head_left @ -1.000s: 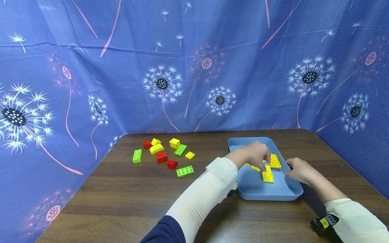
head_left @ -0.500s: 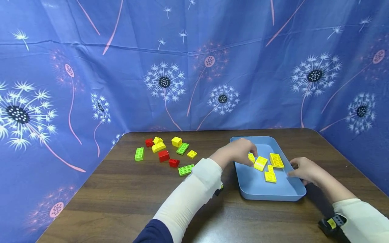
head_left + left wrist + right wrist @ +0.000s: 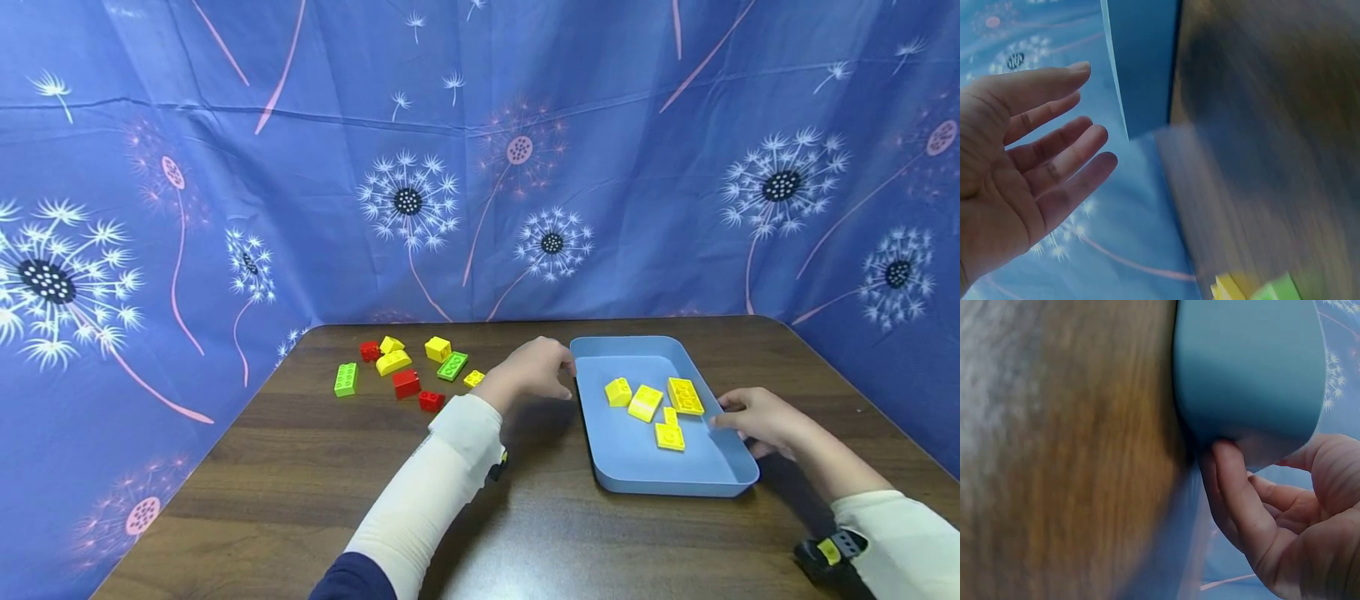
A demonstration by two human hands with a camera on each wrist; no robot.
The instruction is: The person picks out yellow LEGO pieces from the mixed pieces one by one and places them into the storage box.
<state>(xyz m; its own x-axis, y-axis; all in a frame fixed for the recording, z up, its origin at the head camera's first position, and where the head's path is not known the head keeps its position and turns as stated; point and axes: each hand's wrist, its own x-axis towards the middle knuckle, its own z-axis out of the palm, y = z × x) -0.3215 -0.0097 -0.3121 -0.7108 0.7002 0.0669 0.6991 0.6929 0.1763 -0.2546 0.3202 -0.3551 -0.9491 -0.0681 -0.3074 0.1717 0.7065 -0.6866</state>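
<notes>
A blue tray (image 3: 652, 477) holds several yellow toy bricks, among them a slanted one (image 3: 618, 392), a curved one (image 3: 645, 403) and a large hollow-side-up one (image 3: 685, 397). My right hand (image 3: 765, 423) grips the tray's right wall, thumb over the rim and fingers against the outside; the right wrist view shows fingertips at the wall's lower edge. Just outside the tray's left side is my left hand (image 3: 531, 368), holding nothing. In the left wrist view that hand (image 3: 1041, 150) has its fingers spread and slightly bent, apart from the tray wall (image 3: 1141, 62).
Loose bricks lie on the left of the wooden table (image 3: 300, 500): red (image 3: 406, 384), green (image 3: 346, 379) and yellow (image 3: 393, 362). The left forearm hides part of that group. A blue dandelion-print cloth (image 3: 465, 167) hangs behind the table.
My left hand has moved left out of the tray, uncovering the yellow bricks in it. The right hand stays at the tray's right side. The head view has shifted slightly.
</notes>
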